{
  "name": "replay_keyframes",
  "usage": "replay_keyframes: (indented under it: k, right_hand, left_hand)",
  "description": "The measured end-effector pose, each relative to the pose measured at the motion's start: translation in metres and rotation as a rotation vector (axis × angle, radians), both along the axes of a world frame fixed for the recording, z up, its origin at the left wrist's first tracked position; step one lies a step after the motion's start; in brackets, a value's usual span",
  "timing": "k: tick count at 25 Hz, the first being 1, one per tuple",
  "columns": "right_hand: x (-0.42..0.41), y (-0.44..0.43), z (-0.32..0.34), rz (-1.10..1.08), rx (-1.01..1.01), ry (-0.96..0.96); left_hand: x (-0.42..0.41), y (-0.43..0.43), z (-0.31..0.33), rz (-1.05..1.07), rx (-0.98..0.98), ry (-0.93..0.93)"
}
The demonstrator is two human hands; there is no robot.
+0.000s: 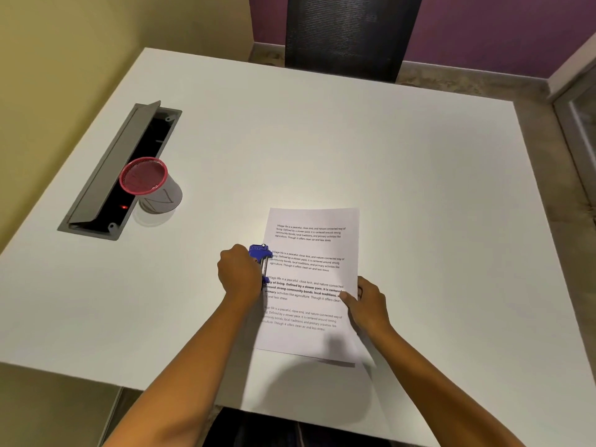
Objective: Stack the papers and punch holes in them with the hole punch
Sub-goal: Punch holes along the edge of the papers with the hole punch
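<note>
Left hand (240, 274) fisted down on blue hole punch (260, 253) at papers (309, 285) left edge; right hand (367, 301) pinches right edge (thumb on top), stack flat on white table (354, 140).

counts: 1 hole punch (260, 257), 1 paper stack (311, 285) (sheet count unclear, maybe 2+), 1 mesh cup (144, 176), 1 chair (350, 33), 1 table (354, 140), 2 hands.

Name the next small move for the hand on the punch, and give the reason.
Probably press down: the left hand is closed over the blue metal hole punch, which already sits on the left edge of the printed white papers, while the right hand pins their right edge to the white table.
</note>
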State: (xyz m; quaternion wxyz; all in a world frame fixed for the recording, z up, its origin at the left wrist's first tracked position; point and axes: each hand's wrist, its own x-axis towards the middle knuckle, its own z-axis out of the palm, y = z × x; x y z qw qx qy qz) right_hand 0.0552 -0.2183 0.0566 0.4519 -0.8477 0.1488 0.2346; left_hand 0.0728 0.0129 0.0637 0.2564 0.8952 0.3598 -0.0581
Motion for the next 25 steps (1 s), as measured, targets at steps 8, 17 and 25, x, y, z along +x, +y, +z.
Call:
replay_keyframes:
  k: [8, 17, 25]
  right_hand:
    - [-0.003, 0.001, 0.003, -0.027, -0.042, 0.01]
    - [-0.01, 0.002, 0.002, -0.078, -0.059, 0.038]
    - [-0.015, -0.021, 0.005, -0.174, -0.091, 0.065]
  left_hand:
    - [0.002, 0.002, -0.002, 0.012, -0.027, -0.007]
    - [0.002, 0.004, -0.002, -0.025, -0.021, -0.008]
    - [0.007, 0.023, -0.005, -0.049, 0.025, 0.008]
